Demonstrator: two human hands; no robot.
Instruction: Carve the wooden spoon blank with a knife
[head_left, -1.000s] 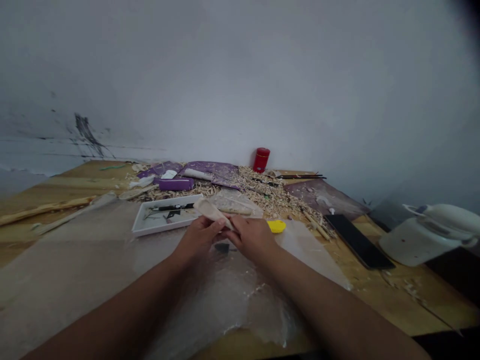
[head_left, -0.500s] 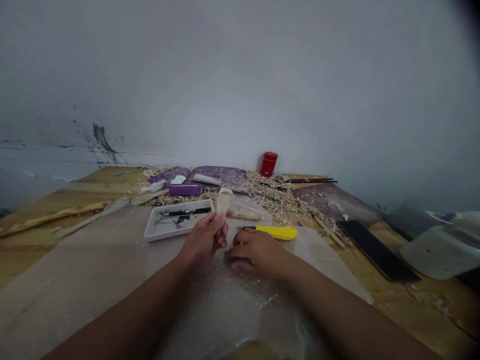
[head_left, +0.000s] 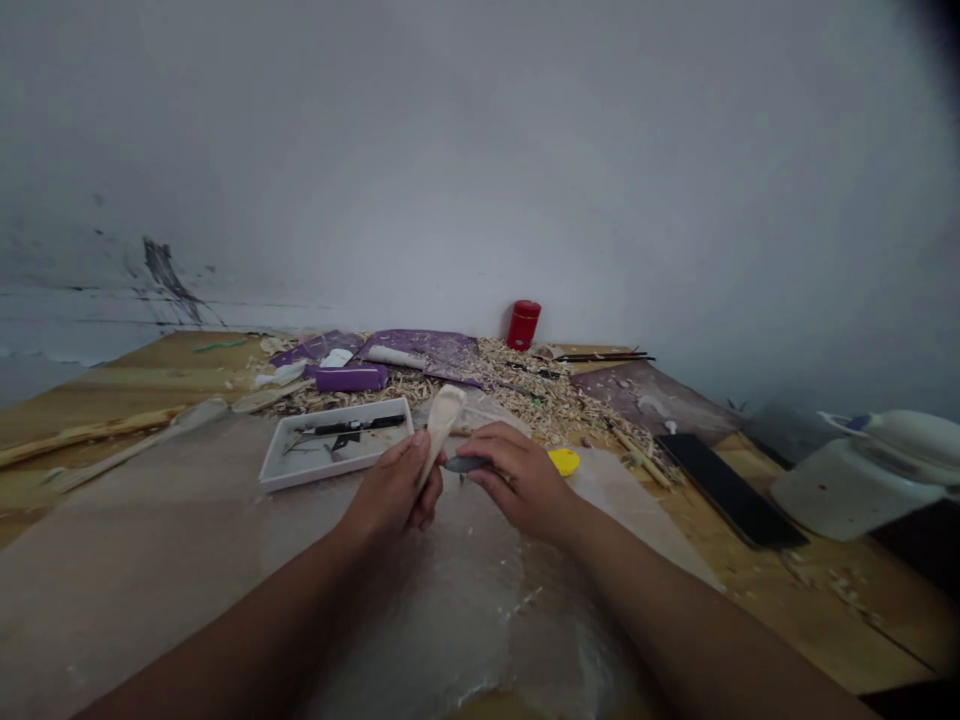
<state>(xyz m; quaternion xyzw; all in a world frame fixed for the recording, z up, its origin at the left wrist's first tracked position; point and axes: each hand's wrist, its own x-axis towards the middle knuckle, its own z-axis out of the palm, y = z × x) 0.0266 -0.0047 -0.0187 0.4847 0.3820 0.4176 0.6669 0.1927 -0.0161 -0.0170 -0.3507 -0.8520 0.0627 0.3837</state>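
My left hand (head_left: 394, 480) is closed around the handle of a pale wooden spoon (head_left: 447, 408), whose head points up and away from me. Between the fingertips of my right hand (head_left: 521, 480) is a small flat dark grey piece (head_left: 465, 464); its kind is unclear. Its tip is close beside the spoon's handle, and I cannot tell whether they touch. A yellow utility knife (head_left: 564, 461) lies just behind my right hand, mostly hidden by it. To the left of the spoon stands a white tray (head_left: 319, 480) with a black-handled tool (head_left: 352, 427) and small metal parts.
Wood shavings (head_left: 562, 400) and purple sheets (head_left: 427, 348) cover the back of the table. A purple case (head_left: 351, 378), a red tin (head_left: 523, 325) and long sticks (head_left: 90, 433) lie around. At right are a black phone (head_left: 727, 490) and a white container (head_left: 847, 490). Plastic sheeting (head_left: 187, 530) lies underneath.
My right hand has lifted from the sheeting and now pinches the grey piece beside the spoon. My left hand still holds the spoon. The view has shifted slightly to the right.
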